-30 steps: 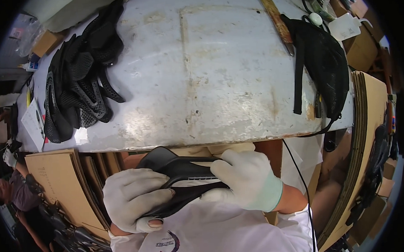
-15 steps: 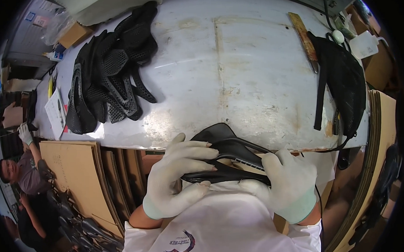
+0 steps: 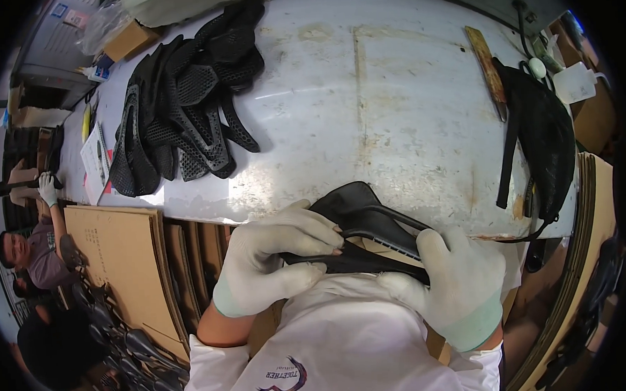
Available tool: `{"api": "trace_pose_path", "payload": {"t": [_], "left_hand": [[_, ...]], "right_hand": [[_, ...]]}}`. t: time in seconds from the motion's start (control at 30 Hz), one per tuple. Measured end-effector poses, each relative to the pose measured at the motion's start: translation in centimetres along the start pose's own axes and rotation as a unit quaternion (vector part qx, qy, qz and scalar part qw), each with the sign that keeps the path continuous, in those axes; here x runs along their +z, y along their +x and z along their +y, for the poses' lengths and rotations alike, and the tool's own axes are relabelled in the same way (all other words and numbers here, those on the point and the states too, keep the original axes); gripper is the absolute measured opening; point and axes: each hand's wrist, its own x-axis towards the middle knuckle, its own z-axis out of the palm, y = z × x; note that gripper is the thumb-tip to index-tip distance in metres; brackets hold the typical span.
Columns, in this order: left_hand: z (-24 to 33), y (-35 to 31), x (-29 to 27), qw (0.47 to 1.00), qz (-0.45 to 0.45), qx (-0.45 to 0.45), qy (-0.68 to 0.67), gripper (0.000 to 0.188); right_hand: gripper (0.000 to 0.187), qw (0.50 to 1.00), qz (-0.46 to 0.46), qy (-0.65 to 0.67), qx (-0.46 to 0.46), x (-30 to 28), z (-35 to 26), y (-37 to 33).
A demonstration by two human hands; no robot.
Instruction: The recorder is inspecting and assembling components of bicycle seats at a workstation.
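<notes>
A black bicycle saddle (image 3: 349, 198) with a long central slot is held at the table's near edge, in front of my white shirt. My left hand (image 3: 277, 247), in a white glove with fingertips bare, is closed on its left part, fingers over the top and thumb below. My right hand (image 3: 462, 276), gloved alike, grips the narrow right end between thumb and fingers. Ribbed edging shows along the slot. Its underside is hidden.
Black honeycomb-patterned saddle pads (image 3: 195, 92) are heaped at the table's far left. A wooden-handled blade (image 3: 487, 69) and a black pouch (image 3: 544, 126) lie right. Cardboard sheets (image 3: 113, 256) stand below the table at left, near several saddles (image 3: 141, 346) and a co-worker (image 3: 36, 246).
My left fingers have drawn closer together on the saddle, which has tilted slightly. The whole view has shifted a little. At far left the co-worker's gloved hand is now at a dark bar.
</notes>
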Motion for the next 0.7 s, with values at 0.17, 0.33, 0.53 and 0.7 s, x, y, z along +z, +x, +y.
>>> {"api": "trace_pose_path", "payload": {"t": [0.17, 0.33, 0.53, 0.7], "left_hand": [[-0.9, -1.1, 0.1, 0.988, 0.042, 0.081, 0.128, 0.026], [0.0, -0.4, 1.2, 0.989, 0.046, 0.082, 0.117, 0.031], [0.3, 0.1, 2.0, 0.992, 0.068, 0.051, 0.095, 0.020], [-0.6, 0.6, 2.6, 0.960, 0.098, 0.146, 0.219, 0.023]], "right_hand": [[0.066, 0.995, -0.081, 0.010, 0.049, -0.3, 0.0, 0.4], [0.063, 0.998, -0.053, 0.016, 0.043, -0.1, 0.0, 0.5], [0.060, 1.000, -0.011, 0.005, 0.021, 0.1, 0.0, 0.7], [0.059, 0.999, -0.007, 0.019, 0.032, 0.2, 0.2, 1.2]]}}
